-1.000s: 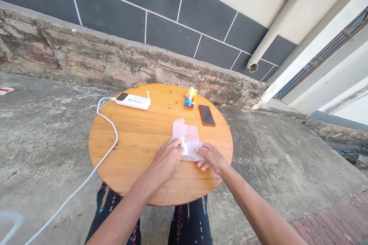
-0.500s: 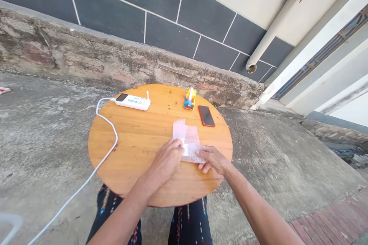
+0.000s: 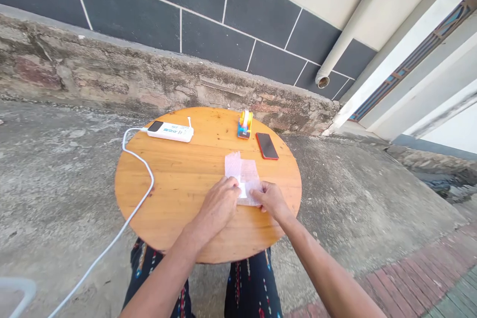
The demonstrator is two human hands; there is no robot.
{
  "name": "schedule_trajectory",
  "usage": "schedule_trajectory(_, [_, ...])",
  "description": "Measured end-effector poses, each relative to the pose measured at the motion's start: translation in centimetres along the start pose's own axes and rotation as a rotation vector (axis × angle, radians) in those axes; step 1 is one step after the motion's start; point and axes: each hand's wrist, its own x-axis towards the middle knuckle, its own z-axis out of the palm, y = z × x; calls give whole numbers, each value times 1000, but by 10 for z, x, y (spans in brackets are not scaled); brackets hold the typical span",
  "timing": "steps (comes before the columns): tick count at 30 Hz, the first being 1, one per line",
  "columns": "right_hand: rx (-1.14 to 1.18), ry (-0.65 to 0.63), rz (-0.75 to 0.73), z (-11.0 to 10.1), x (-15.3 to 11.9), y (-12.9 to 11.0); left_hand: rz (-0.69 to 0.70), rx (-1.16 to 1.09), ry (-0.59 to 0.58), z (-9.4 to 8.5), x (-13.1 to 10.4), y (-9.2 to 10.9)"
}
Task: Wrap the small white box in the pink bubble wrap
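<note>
A pinkish, see-through sheet of bubble wrap [image 3: 249, 171] lies on the round wooden table [image 3: 179, 179], in front of my body. A small white item [image 3: 242, 190] shows at its lower part, between my hands. The fingers of my left hand [image 3: 222, 198] are curled at the left edge of the wrap and the white item; what they pinch is hidden. My right hand [image 3: 271, 199] grips the lower right corner of the wrap, thumb on top and fingers beneath.
A white power strip [image 3: 170, 131] with a white cable [image 3: 138, 204] lies at the table's back left. At the back right are a yellow and blue tape dispenser [image 3: 245, 124] and a red-edged phone [image 3: 267, 146]. A stone wall base [image 3: 149, 77] runs behind.
My right hand has shifted slightly up and inward, its fingers now more closed on the wrap. The wrap's lower right part is drawn up a little. The view has tilted slightly.
</note>
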Motion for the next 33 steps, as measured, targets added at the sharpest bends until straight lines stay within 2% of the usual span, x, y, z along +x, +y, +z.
schedule_trajectory(6, [-129, 149, -115, 16, 1, -8, -7, 39, -17, 0, 2, 0])
schedule_trajectory(10, [-123, 116, -112, 19, -2, -14, -4, 37, -24, -1, 3, -1])
schedule_trajectory(14, [-80, 71, -129, 14, -11, -21, -4, 40, -22, 0, 4, -1])
schedule_trajectory(23, [-172, 152, -294, 16, -31, -28, -24, -37, -12, -2, 4, -2])
schedule_trajectory(25, [-213, 175, -354, 18, -34, -28, -28, -62, -6, -2, 4, -3])
schedule_trajectory(29, [-285, 187, -572, 22, -38, -30, -23, -124, 19, -1, 3, -4])
schedule_trajectory(33, [-350, 187, -623, 27, -39, -33, 2, -216, 56, -1, 2, -7])
